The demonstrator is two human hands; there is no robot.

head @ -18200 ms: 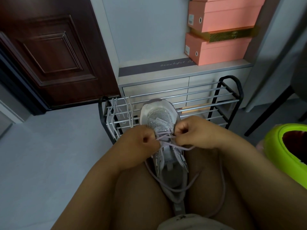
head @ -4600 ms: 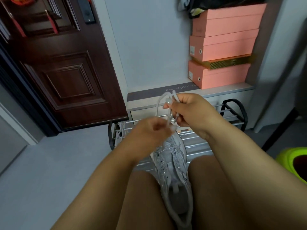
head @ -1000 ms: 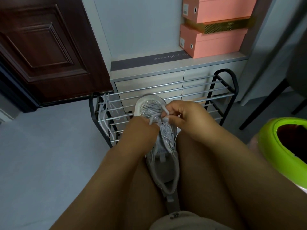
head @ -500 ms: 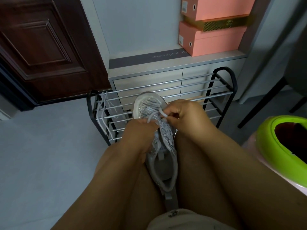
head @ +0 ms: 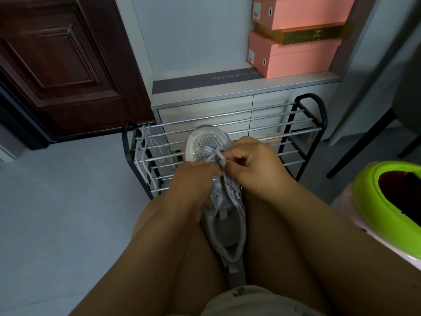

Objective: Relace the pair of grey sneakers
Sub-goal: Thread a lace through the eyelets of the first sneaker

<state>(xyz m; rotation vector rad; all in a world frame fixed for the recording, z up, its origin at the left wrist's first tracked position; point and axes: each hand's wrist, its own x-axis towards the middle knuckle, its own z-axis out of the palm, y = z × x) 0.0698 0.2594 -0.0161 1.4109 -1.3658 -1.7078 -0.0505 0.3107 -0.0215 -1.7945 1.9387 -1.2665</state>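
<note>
A grey mesh sneaker lies between my knees, toe pointing away toward the rack. Over its laced upper part, my left hand and my right hand meet. Both pinch the pale grey shoelace, which forms small loops near the toe end of the lacing. My left hand covers the sneaker's left side. A second loose lace hangs over the left end of the shoe rack. The other sneaker of the pair is not in view.
A black and silver shoe rack stands just beyond the sneaker, before a low grey cabinet bearing pink shoe boxes. A brown door is at left, a green-rimmed bin at right.
A few seconds ago both hands held the lace ends raised high. They have since come down to the sneaker's upper, and over the last second the fingers work small loops there.
</note>
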